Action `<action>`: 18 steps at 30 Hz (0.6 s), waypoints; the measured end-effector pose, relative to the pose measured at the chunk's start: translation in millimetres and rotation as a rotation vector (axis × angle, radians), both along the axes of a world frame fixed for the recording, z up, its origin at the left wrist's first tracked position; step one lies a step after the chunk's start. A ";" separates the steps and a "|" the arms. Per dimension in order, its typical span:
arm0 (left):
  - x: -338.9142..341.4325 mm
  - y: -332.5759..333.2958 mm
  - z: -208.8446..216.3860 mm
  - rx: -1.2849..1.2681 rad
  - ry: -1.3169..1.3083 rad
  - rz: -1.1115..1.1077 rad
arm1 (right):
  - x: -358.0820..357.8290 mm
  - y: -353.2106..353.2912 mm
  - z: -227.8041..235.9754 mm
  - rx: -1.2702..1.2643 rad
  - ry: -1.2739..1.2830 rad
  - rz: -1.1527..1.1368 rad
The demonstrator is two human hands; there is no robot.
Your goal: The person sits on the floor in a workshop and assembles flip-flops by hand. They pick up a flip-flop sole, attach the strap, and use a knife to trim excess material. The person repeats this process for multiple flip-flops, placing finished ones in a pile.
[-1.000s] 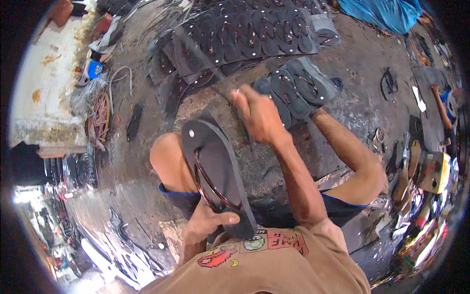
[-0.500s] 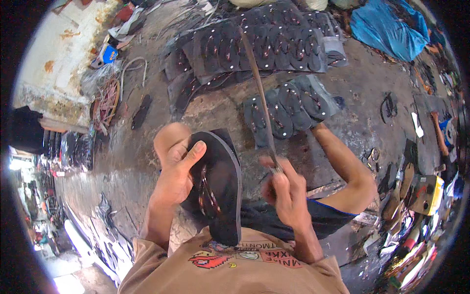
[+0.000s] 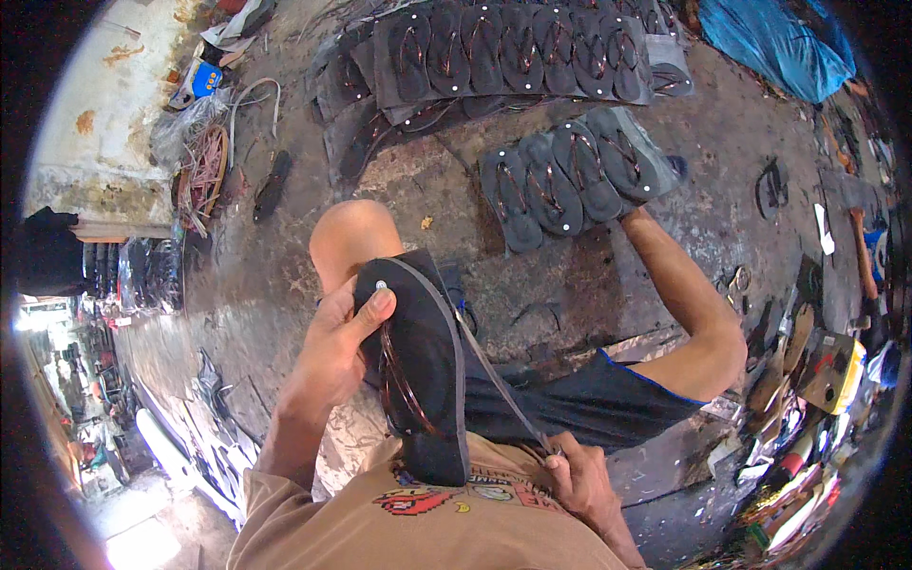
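My left hand grips a black flip-flop with shiny brown straps, its thumb on the sole beside a white dot. The flip-flop's lower end rests against my shirt, and a piece of dark sheet shows behind its upper end. My right hand is low at the right, closed round the near end of a long thin knife. The blade slants up and left to the right edge of the flip-flop; its handle is hidden in my fist.
A sheet with several flip-flops lies ahead, with more rows beyond. My bent knee and folded leg frame the work. Scraps and a yellow box lie right; a blue plastic sheet is far right.
My right hand has come down toward my body. The knife has swung from pointing up and away to lying along the flip-flop's edge. My left hand keeps its hold.
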State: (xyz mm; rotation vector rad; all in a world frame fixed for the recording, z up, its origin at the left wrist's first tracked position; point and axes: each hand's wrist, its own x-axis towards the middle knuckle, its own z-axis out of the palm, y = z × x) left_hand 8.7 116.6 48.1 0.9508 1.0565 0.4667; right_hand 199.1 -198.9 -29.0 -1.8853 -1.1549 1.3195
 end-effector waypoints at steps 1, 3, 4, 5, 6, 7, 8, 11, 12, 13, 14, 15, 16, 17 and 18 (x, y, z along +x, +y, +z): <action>1.4 1.2 0.3 -0.014 -0.004 0.001 | -0.6 -1.9 -0.9 -0.006 0.015 -0.003; 4.2 3.2 -0.2 -0.043 -0.011 0.006 | -0.9 -4.8 -3.8 -0.019 0.048 -0.007; 5.3 4.6 -2.2 -0.043 -0.013 0.005 | -1.0 -1.9 -0.6 -0.003 0.039 -0.026; 6.0 5.5 -4.4 -0.044 -0.015 0.005 | -0.9 3.1 5.6 0.013 0.030 -0.044; 6.6 6.1 -6.1 -0.044 -0.016 0.006 | -1.1 5.6 8.7 0.028 0.022 -0.062; 8.5 7.4 -5.8 -0.045 -0.012 0.003 | -1.7 2.6 4.7 0.018 0.024 -0.056; 10.5 8.3 -4.9 -0.046 -0.007 0.001 | -2.9 -3.1 -3.0 0.008 0.026 -0.049; 14.4 8.1 -6.4 -0.058 -0.005 0.000 | -0.5 -0.7 3.1 -0.047 0.112 -0.150; 15.1 7.7 -8.0 -0.065 -0.006 0.001 | 1.2 4.6 6.6 -0.069 0.154 -0.203; 16.1 6.7 -11.9 -0.067 -0.009 -0.007 | 0.0 8.2 4.8 -0.056 0.139 -0.178; 16.2 6.5 -15.8 -0.068 -0.012 -0.010 | -1.1 14.9 0.2 -0.043 0.125 -0.147; 16.3 5.9 -18.2 -0.069 -0.015 -0.013 | -2.1 22.0 -1.6 -0.029 0.111 -0.117; 16.5 6.7 -15.0 -0.063 -0.024 -0.028 | -1.6 33.0 0.3 -0.073 0.117 -0.085; 16.7 7.5 -10.2 -0.057 -0.032 -0.043 | -2.4 29.9 -0.9 -0.070 0.116 -0.075; 16.7 7.8 -6.8 -0.050 -0.041 -0.058 | -4.0 22.9 -3.6 -0.067 0.116 -0.064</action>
